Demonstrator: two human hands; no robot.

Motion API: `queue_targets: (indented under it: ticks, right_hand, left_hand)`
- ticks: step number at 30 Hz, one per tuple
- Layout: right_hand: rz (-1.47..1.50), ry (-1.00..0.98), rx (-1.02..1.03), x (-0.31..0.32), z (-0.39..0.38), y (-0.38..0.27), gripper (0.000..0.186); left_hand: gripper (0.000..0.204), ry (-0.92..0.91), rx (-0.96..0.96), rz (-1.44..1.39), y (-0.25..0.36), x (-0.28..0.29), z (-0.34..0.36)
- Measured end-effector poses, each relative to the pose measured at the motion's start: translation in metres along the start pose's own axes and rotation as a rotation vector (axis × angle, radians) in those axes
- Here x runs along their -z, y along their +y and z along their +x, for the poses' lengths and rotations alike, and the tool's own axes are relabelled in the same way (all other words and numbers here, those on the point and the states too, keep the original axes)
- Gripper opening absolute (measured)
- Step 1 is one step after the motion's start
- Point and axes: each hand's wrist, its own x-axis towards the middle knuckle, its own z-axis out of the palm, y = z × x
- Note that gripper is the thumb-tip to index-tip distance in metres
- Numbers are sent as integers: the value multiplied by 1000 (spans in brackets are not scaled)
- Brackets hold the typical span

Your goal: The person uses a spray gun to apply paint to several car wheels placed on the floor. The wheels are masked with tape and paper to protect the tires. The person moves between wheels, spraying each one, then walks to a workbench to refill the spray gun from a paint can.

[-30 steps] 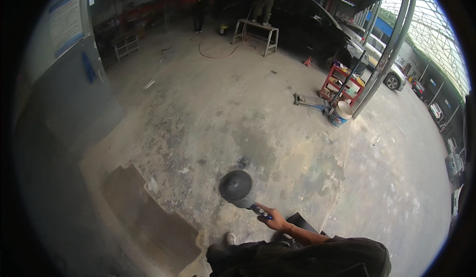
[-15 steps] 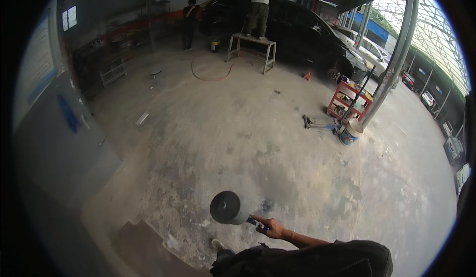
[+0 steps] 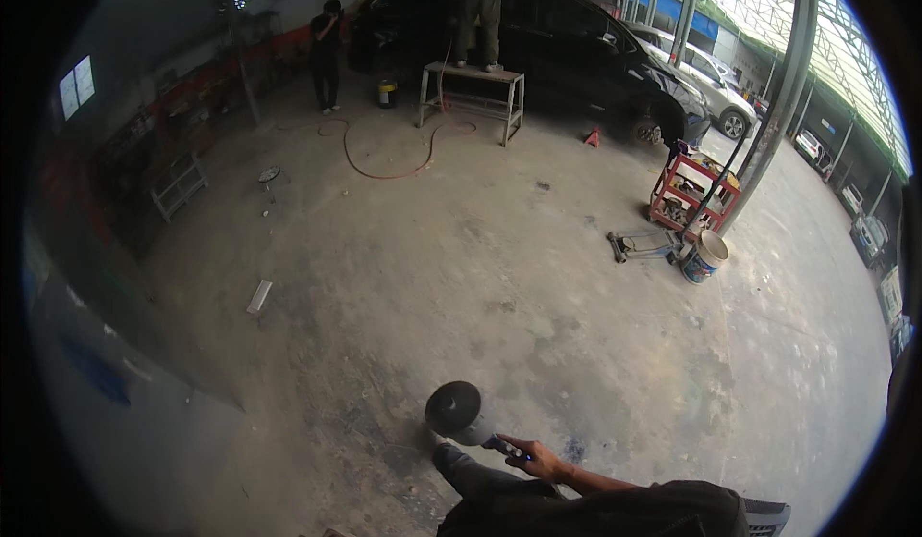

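Observation:
My right hand [image 3: 533, 456] grips the dark handle of a handheld power tool [image 3: 466, 417], which looks like a sander or polisher, with a grey body and a round black pad at its end. The tool hangs above the concrete floor, beside my dark-clad leg [image 3: 466, 470]. My left hand is out of view.
A person [image 3: 477, 18] stands on a metal bench [image 3: 471, 73] by a black car [image 3: 567, 37]; another person [image 3: 325, 57] stands nearby. A hose [image 3: 384, 176] lies ahead. Right are a red tool cart [image 3: 691, 191], floor jack [image 3: 643, 245], bucket [image 3: 706, 258] and post [image 3: 780, 85].
The view has advanced past the grey door panel at left. The car, bench and cart appear nearer. The tool has dipped lower in the picture, still held; my leg has stepped forward.

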Motion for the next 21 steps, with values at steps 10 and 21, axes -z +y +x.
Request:
queue_targets:
  ticks: [10, 21]
  right_hand:
    - [19, 24, 178, 82, 357, -147, 65]
    - [-113, -22, 57, 57, 708, -273, 66]
  left_hand:
    - [43, -82, 169, 2, 181, -167, 223]
    - [45, -152, 139, 37, 323, -193, 564]
